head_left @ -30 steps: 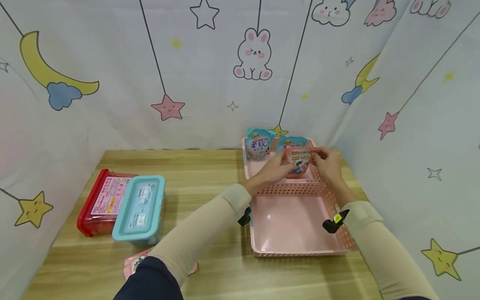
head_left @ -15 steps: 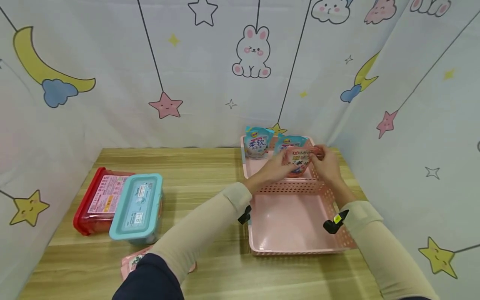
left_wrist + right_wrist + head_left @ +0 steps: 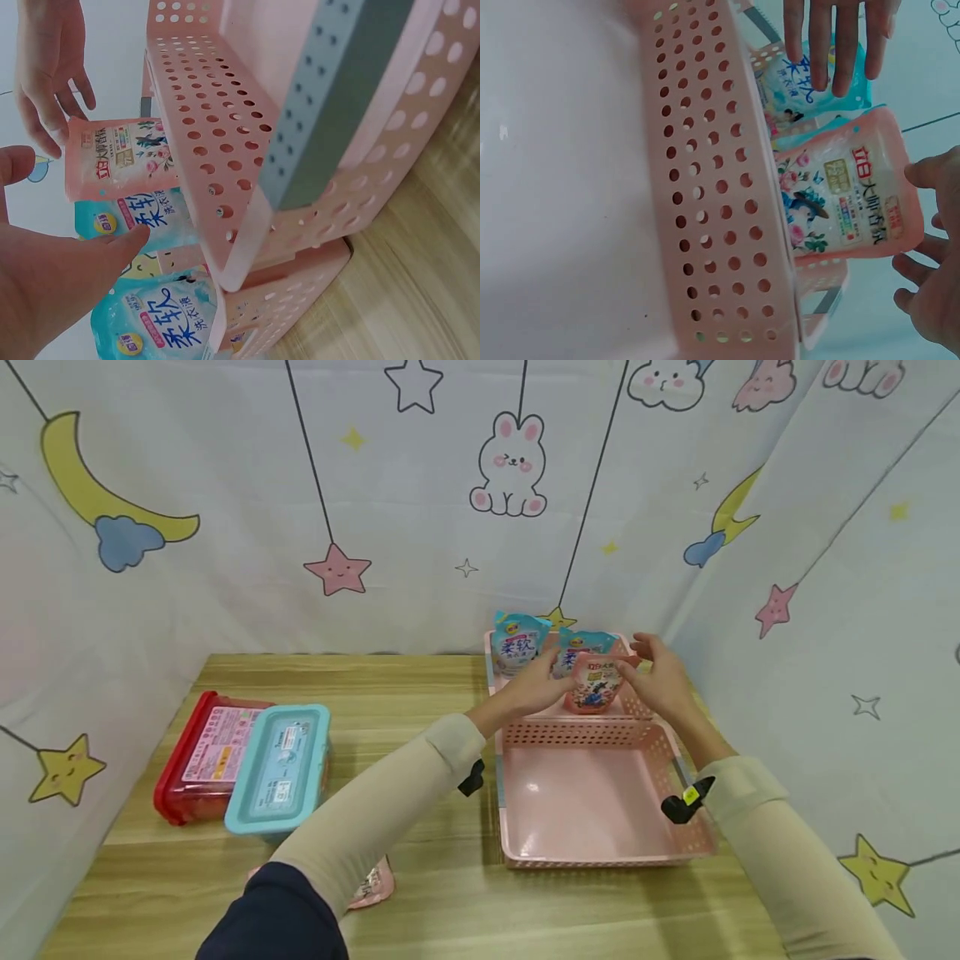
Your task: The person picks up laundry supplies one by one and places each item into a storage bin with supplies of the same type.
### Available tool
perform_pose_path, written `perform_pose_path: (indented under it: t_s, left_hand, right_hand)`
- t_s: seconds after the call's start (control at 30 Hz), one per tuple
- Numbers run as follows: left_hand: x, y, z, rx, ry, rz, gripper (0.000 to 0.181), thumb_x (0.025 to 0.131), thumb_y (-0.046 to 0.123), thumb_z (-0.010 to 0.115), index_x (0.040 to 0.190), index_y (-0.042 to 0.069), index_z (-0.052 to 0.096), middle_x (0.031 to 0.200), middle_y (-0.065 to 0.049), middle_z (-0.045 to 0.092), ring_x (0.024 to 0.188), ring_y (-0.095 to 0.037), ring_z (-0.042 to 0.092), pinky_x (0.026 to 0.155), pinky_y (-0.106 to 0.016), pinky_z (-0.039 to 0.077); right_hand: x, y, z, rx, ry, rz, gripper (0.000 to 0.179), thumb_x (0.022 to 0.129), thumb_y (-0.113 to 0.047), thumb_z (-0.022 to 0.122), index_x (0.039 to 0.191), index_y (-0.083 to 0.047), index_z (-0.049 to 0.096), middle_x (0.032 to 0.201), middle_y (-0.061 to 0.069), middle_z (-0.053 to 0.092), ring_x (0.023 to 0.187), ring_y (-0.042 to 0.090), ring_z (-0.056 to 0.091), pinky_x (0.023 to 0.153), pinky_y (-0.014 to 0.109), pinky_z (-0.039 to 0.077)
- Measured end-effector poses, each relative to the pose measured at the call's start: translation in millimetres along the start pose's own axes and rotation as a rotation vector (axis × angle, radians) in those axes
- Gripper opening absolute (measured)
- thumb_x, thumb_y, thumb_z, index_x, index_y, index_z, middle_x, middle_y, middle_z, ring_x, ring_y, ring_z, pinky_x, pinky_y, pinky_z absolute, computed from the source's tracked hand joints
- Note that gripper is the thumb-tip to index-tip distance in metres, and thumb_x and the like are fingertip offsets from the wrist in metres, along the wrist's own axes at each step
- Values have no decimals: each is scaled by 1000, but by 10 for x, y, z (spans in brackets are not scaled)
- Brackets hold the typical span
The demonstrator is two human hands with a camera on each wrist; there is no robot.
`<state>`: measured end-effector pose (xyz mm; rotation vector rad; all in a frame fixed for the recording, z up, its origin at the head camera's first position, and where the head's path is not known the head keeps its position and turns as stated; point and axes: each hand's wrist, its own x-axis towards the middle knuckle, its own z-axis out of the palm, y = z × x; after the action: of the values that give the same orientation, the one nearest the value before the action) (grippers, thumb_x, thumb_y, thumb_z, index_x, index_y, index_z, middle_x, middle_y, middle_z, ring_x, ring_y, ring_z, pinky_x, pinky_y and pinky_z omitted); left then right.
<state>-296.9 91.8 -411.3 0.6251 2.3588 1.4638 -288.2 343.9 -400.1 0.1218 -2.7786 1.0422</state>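
A pink laundry detergent pouch (image 3: 595,687) stands upright in the rear pink basket (image 3: 491,683), in front of two blue pouches, one at the left (image 3: 517,645) and one behind it (image 3: 583,643). On its left side my left hand (image 3: 534,687) has loosely extended fingers and holds nothing. My right hand (image 3: 663,680) is at its upper right edge, fingers spread. In the right wrist view the right thumb lies right at the top edge of the pink pouch (image 3: 847,191), with the other fingers apart from it.
A second pink basket (image 3: 585,802) sits in front, its perforated wall between the two. On the left are a red-lidded box (image 3: 213,756) and a blue-lidded box (image 3: 281,768). Pink packets (image 3: 375,887) lie partly hidden under my left sleeve.
Both hands have let go of the pink pouch and moved apart, left hand to the left, right hand to the right. The pouch stays in the rear basket.
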Motion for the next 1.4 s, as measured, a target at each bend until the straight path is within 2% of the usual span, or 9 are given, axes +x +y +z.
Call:
perform_pose_path:
  t_s: [0.2,0.37,0.47,0.63,0.8,1.0,1.07,1.27,1.4]
  left_hand:
    - [-39,-19,-88,4,-11,31,89,104,44,61,171,14,13,172,-16,29,155,-36,35,121,-55,36]
    - [-79,-29,-205,85,-16,81,85,105,47,60,172,22,14,170,-16,34,154,-36,37,119,-59,37]
    - [-121,2,-308,126,-46,113,80,107,44,58,171,20,18,168,-17,37,152,-36,40,120,-58,38]
    - [-190,84,-499,133,-86,147,74,108,36,57,169,11,25,167,-17,37,153,-34,39,120,-51,39]
    - [-302,94,-663,183,-47,164,72,109,34,59,167,6,27,169,-16,34,153,-34,38,121,-49,39]
    - [-430,14,-818,244,28,250,66,109,27,60,164,3,33,166,-16,41,149,-34,43,120,-50,40]
    - [-477,-6,-868,269,31,254,67,108,27,61,165,4,34,166,-15,41,150,-33,43,119,-50,40]
    - [-636,-86,-1011,299,10,212,69,108,28,62,166,5,31,168,-14,38,153,-33,39,123,-49,36]
    - [-692,-196,-1072,319,5,190,71,108,28,62,165,1,30,166,-18,40,150,-37,43,122,-50,36]
  right_hand:
    - [-6,-115,-11,-45,-55,-8,83,103,-45,70,165,-7,31,162,24,43,146,48,43,115,69,37]
    - [-1,-227,31,29,-90,-30,92,98,-48,75,167,-10,28,166,22,37,139,48,52,109,67,44]
    - [-5,-289,53,49,-95,-55,91,98,-46,76,167,-9,29,167,21,36,139,47,51,109,66,45]
    - [7,-393,98,-1,-73,-120,85,99,-44,76,163,-6,37,164,21,41,150,44,38,116,67,35]
    - [8,-510,169,-40,-88,-151,82,99,-41,76,162,-6,39,162,22,42,152,45,34,119,68,31]
    - [-30,-641,248,-32,-113,-211,80,97,-30,79,161,-4,40,162,21,43,151,43,35,120,65,32]
    - [-37,-677,271,-36,-115,-235,80,96,-31,81,161,-5,41,161,21,44,151,42,36,120,65,32]
    - [-48,-782,329,-51,-107,-325,81,94,-38,83,158,-6,46,159,19,48,150,40,39,118,64,35]
    - [-72,-851,376,-43,-149,-326,84,93,-42,83,160,-7,44,160,17,47,151,39,39,118,65,35]
